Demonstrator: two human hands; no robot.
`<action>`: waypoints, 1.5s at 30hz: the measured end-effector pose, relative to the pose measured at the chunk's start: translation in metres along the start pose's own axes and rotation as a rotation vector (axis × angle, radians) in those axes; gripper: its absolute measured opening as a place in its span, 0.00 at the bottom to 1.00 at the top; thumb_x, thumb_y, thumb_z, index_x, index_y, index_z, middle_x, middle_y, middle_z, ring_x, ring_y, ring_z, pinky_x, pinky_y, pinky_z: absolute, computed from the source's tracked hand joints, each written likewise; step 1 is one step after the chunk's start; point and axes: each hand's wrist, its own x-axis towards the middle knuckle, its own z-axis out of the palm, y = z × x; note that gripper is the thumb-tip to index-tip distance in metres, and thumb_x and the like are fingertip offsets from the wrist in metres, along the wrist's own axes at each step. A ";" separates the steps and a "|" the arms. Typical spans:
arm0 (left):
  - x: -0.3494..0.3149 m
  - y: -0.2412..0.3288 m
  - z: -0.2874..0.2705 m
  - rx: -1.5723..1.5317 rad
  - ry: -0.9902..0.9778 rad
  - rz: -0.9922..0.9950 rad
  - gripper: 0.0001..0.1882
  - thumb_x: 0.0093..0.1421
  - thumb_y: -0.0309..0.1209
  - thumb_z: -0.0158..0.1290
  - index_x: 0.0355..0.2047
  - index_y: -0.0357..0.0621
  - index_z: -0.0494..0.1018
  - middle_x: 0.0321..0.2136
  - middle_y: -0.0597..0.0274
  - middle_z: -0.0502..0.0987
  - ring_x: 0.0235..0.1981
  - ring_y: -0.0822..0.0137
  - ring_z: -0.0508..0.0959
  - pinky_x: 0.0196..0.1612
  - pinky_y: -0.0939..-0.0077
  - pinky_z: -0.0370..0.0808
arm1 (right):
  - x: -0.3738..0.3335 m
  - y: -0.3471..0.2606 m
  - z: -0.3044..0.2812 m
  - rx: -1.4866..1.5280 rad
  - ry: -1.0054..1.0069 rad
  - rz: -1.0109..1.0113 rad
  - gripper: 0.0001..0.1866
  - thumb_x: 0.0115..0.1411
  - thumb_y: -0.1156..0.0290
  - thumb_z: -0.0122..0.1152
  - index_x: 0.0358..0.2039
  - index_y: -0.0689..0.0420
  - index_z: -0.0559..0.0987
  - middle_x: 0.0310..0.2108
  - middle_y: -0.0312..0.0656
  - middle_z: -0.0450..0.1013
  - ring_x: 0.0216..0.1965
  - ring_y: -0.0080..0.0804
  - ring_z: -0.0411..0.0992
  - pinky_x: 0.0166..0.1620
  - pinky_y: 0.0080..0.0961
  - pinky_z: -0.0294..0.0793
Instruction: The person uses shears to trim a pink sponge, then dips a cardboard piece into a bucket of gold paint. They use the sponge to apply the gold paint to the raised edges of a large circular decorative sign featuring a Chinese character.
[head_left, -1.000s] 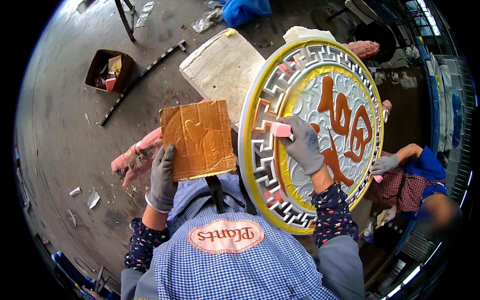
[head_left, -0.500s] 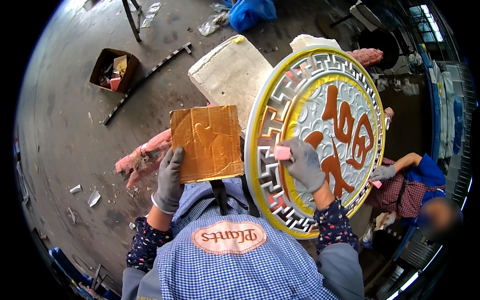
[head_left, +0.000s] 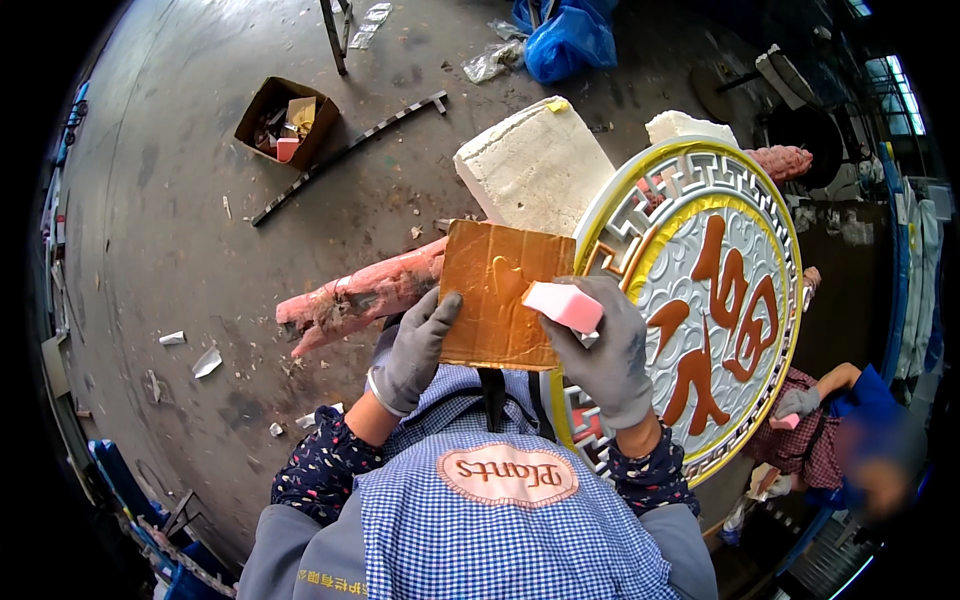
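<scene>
My left hand [head_left: 418, 350], in a grey glove, grips the left edge of a square cardboard piece [head_left: 490, 330] coated with wet golden-brown paint. A pink sponge block [head_left: 566, 306] is pinched in my gloved right hand [head_left: 612, 350]; its paint-stained tip lies against or just over the right part of the cardboard. Behind my right hand stands a large round panel [head_left: 700, 265], tilted, white and grey with a fretwork border, yellow tape rings and raised brown characters. A short stretch of its fretwork by the inner ring is brown.
White foam blocks [head_left: 535, 165] and a pink wrapped roll [head_left: 365, 290] are around the panel. A cardboard box [head_left: 287, 120] of scraps and a dark metal bar [head_left: 350, 158] lie on the floor. At right, a co-worker's gloved hand [head_left: 798, 402] holds a pink sponge by the rim.
My right hand has brought the sponge from the panel's fretwork left to the cardboard. My left hand still holds the cardboard. The whole view has shifted, with the scene lying further right.
</scene>
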 end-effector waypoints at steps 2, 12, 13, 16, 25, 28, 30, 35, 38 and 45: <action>0.000 -0.002 -0.001 -0.022 -0.016 -0.002 0.26 0.76 0.45 0.50 0.62 0.36 0.71 0.52 0.64 0.79 0.51 0.74 0.76 0.56 0.78 0.72 | 0.005 -0.002 0.005 -0.054 -0.005 0.013 0.21 0.54 0.72 0.74 0.48 0.57 0.79 0.41 0.46 0.79 0.42 0.49 0.79 0.45 0.42 0.77; -0.001 -0.007 -0.005 0.021 -0.007 -0.003 0.27 0.76 0.46 0.49 0.64 0.37 0.71 0.52 0.64 0.78 0.52 0.75 0.75 0.57 0.79 0.71 | -0.017 -0.012 0.004 -0.167 -0.196 0.028 0.22 0.48 0.73 0.73 0.46 0.55 0.80 0.40 0.45 0.79 0.42 0.49 0.79 0.46 0.41 0.77; 0.000 -0.008 -0.004 -0.014 -0.014 -0.001 0.27 0.76 0.46 0.49 0.64 0.37 0.71 0.53 0.64 0.78 0.52 0.75 0.75 0.57 0.79 0.71 | -0.016 -0.011 0.004 -0.171 -0.172 0.020 0.22 0.48 0.73 0.73 0.45 0.56 0.80 0.40 0.45 0.79 0.42 0.49 0.79 0.46 0.41 0.77; -0.001 -0.006 -0.003 0.033 -0.023 -0.035 0.27 0.76 0.46 0.49 0.63 0.36 0.71 0.53 0.64 0.78 0.52 0.75 0.75 0.57 0.79 0.71 | -0.022 -0.015 0.006 -0.092 -0.247 0.029 0.21 0.48 0.72 0.73 0.44 0.56 0.81 0.39 0.46 0.79 0.42 0.49 0.79 0.46 0.41 0.77; -0.002 -0.010 -0.010 -0.078 0.021 0.020 0.22 0.76 0.42 0.49 0.58 0.37 0.73 0.49 0.67 0.79 0.48 0.78 0.75 0.51 0.81 0.73 | -0.033 0.065 -0.045 0.274 0.051 0.345 0.20 0.57 0.74 0.77 0.48 0.61 0.81 0.45 0.41 0.82 0.46 0.29 0.81 0.49 0.28 0.80; -0.002 -0.010 -0.014 -0.052 0.056 0.032 0.22 0.76 0.42 0.49 0.59 0.36 0.73 0.48 0.66 0.79 0.47 0.77 0.76 0.51 0.80 0.74 | -0.027 0.118 -0.055 0.023 0.027 0.259 0.19 0.58 0.73 0.75 0.49 0.58 0.80 0.42 0.44 0.81 0.44 0.38 0.82 0.46 0.32 0.79; -0.004 -0.009 -0.018 -0.049 0.084 0.049 0.22 0.76 0.42 0.49 0.59 0.36 0.73 0.49 0.66 0.79 0.47 0.77 0.76 0.52 0.80 0.74 | -0.016 0.133 -0.056 -0.148 -0.046 0.151 0.18 0.58 0.72 0.74 0.48 0.57 0.80 0.41 0.45 0.80 0.43 0.45 0.81 0.45 0.35 0.78; -0.003 -0.015 -0.025 -0.100 0.131 0.070 0.24 0.77 0.43 0.49 0.60 0.35 0.73 0.50 0.64 0.79 0.49 0.76 0.76 0.53 0.79 0.74 | 0.007 0.134 -0.045 -0.218 -0.086 0.108 0.16 0.58 0.69 0.73 0.45 0.56 0.79 0.41 0.48 0.78 0.43 0.52 0.78 0.45 0.42 0.77; -0.004 -0.012 -0.029 0.002 0.116 0.085 0.24 0.77 0.43 0.48 0.61 0.34 0.72 0.51 0.63 0.79 0.49 0.76 0.77 0.54 0.79 0.74 | 0.016 0.132 -0.038 -0.259 -0.120 0.081 0.17 0.57 0.69 0.72 0.46 0.55 0.79 0.41 0.47 0.78 0.42 0.50 0.79 0.45 0.42 0.78; 0.000 -0.008 -0.025 -0.048 0.121 0.057 0.25 0.77 0.43 0.48 0.61 0.34 0.72 0.51 0.62 0.79 0.49 0.75 0.77 0.53 0.79 0.75 | 0.016 0.127 -0.035 -0.427 -0.232 0.039 0.18 0.57 0.68 0.73 0.46 0.56 0.79 0.41 0.48 0.78 0.41 0.50 0.79 0.45 0.42 0.78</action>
